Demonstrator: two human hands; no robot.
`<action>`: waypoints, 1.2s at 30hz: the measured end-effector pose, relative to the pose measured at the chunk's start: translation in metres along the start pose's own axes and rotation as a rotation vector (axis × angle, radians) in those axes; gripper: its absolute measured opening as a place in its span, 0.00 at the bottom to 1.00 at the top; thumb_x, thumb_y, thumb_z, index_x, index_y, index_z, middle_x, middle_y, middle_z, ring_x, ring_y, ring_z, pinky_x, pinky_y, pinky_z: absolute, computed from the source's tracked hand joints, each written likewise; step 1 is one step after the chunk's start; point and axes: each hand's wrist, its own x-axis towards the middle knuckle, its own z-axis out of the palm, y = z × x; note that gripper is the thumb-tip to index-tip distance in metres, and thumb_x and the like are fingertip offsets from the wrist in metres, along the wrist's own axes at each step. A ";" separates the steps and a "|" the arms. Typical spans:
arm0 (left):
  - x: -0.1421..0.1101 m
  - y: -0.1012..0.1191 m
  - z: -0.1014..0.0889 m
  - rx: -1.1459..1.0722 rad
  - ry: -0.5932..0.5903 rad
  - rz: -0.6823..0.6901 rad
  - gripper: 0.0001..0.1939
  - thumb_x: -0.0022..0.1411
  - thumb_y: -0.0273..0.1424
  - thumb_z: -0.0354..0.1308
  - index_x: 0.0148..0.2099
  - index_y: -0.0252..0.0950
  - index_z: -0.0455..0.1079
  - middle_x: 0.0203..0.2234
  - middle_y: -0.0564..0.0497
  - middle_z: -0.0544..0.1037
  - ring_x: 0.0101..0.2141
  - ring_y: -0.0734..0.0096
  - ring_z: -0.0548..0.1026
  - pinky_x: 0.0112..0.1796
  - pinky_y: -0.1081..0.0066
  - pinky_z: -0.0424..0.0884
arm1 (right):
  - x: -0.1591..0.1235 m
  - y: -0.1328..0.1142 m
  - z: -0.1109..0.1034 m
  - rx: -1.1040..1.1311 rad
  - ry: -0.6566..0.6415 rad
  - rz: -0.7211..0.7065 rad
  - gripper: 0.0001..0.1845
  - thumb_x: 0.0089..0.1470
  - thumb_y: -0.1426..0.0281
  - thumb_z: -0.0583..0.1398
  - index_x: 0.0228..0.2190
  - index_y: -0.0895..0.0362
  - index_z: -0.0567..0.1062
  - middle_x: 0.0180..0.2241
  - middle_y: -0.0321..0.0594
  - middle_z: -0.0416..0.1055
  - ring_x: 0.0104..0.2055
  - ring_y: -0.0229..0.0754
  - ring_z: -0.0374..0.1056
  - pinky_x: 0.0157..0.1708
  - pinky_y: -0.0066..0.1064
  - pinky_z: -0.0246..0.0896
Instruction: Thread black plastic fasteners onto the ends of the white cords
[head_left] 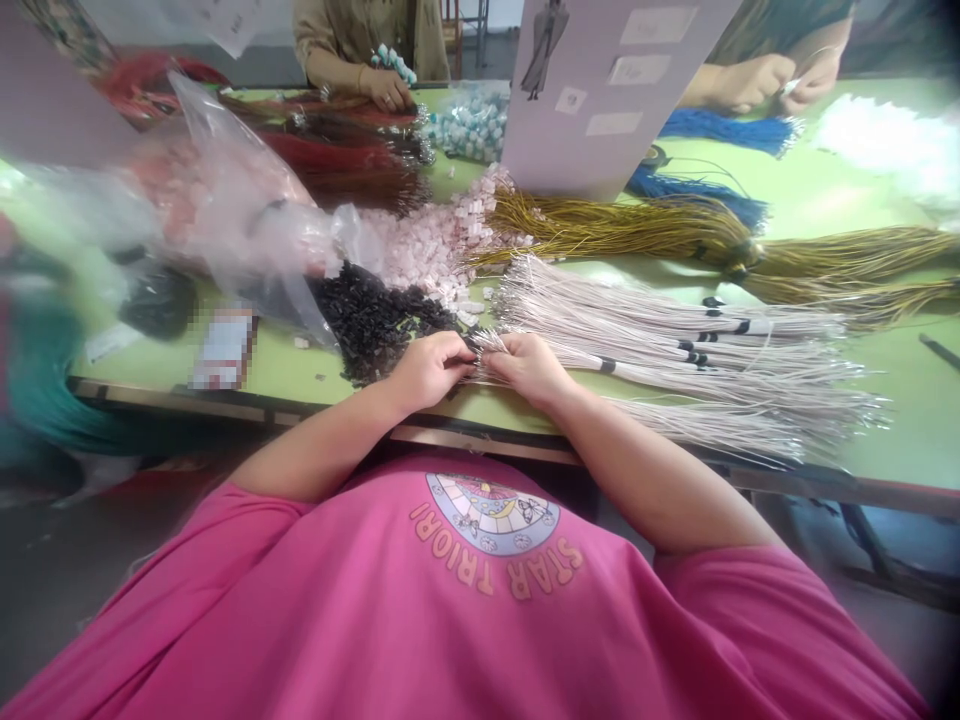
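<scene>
My left hand and my right hand meet at the near edge of the green table. Both are closed in a pinch at the metal-tipped ends of a bundle of pale pink cords that fans out to the right. The left fingers seem to hold a small piece I cannot make out, right beside a heap of small black pieces. A pile of small pink pieces lies just beyond the heap.
Gold cords and blue cords lie farther back, behind them a grey card stand. A clear plastic bag covers the left side. Two other people's hands work at the far edge.
</scene>
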 end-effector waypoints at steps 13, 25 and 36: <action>0.001 -0.006 -0.056 0.451 -0.183 -0.146 0.09 0.55 0.32 0.53 0.38 0.39 0.72 0.36 0.49 0.73 0.36 0.66 0.71 0.39 0.68 0.66 | 0.002 0.013 -0.001 0.095 0.064 -0.045 0.13 0.41 0.61 0.61 0.22 0.60 0.73 0.23 0.36 0.67 0.26 0.35 0.60 0.29 0.27 0.54; 0.028 -0.061 -0.060 0.612 -0.259 -0.344 0.10 0.53 0.37 0.55 0.32 0.38 0.74 0.30 0.47 0.74 0.30 0.65 0.71 0.33 0.69 0.63 | 0.002 0.007 -0.002 0.201 0.015 0.112 0.12 0.39 0.63 0.61 0.20 0.61 0.72 0.18 0.36 0.67 0.18 0.32 0.57 0.20 0.26 0.49; 0.026 -0.051 -0.064 0.554 -0.215 -0.268 0.06 0.55 0.32 0.53 0.30 0.37 0.69 0.29 0.47 0.72 0.31 0.64 0.69 0.34 0.67 0.63 | 0.001 0.007 -0.007 -0.054 -0.025 0.016 0.08 0.40 0.67 0.57 0.21 0.60 0.71 0.18 0.31 0.59 0.21 0.32 0.53 0.22 0.26 0.46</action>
